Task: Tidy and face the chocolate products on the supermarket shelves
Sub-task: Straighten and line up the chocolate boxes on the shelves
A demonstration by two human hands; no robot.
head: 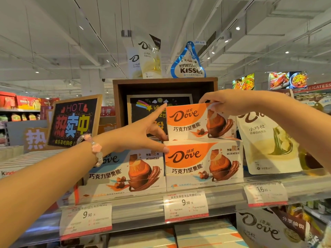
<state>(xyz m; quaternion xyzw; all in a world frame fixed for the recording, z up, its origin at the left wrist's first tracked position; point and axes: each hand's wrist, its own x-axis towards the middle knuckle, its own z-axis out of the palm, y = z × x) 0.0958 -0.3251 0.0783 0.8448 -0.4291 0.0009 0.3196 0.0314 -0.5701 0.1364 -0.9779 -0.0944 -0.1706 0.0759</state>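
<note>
Nearest the camera, along the bottom of the frame, price tags [186,205] on the shelf rail [223,199] read 9.90, with 16.80 further right. Just above, at centre, the left hand [143,135] is spread open, fingertips touching the left edge of the upper orange Dove box [189,120] and the lower orange Dove box [202,161] it stands on. At centre right the right hand [227,102] pinches the upper box's top edge. The step looks like squaring this box to face front; next it likely needs aligning flush with the one beneath. A blue Dove box [129,169] sits lower left, a white Dove pouch [265,145] to the right. Further back, at left, a sign [75,120] reads HOT; at upper centre stands a Hershey's Kisses bag [189,63]
</note>
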